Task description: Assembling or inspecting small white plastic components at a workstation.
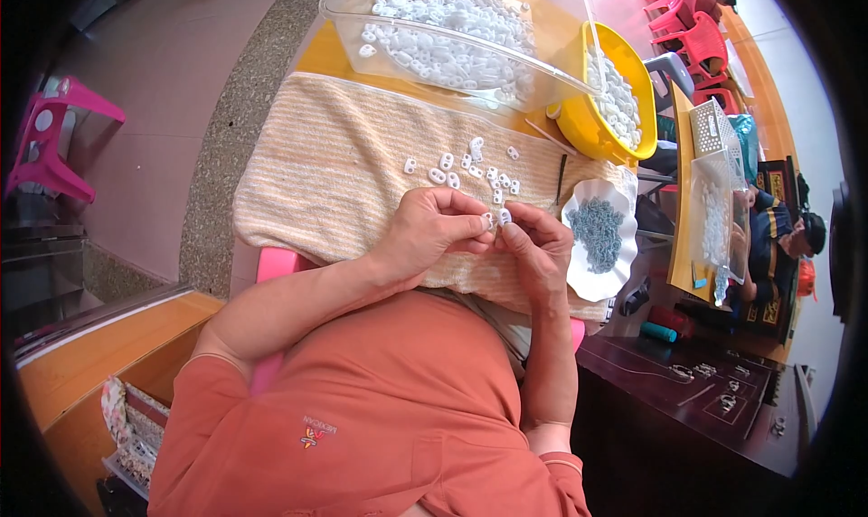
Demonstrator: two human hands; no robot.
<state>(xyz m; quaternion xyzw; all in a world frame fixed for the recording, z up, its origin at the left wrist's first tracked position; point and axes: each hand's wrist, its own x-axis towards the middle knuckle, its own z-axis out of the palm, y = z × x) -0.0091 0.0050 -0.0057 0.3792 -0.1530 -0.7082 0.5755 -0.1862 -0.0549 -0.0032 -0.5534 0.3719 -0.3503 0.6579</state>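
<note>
Just above the towel's near part, my two hands meet fingertip to fingertip. My left hand (432,226) is closed in a pinch on a small white plastic piece (487,220), mostly covered by the fingers. Between thumb and forefinger, my right hand (542,242) grips another small white plastic piece with holes (504,216). Whether the two pieces are joined I cannot tell. Beyond the fingers, several loose white two-holed pieces (453,180) lie scattered on the striped beige towel (325,146). A white scalloped dish (589,284) by my right hand holds a heap of tiny grey-blue parts (599,232).
A clear plastic bin (339,20) full of white pieces stands at the far side, beside a yellow basin (649,92) of similar pieces. A thin dark stick (561,178) lies near the dish. At right, another person (778,237) sits by a table; a pink stool (68,137) stands left.
</note>
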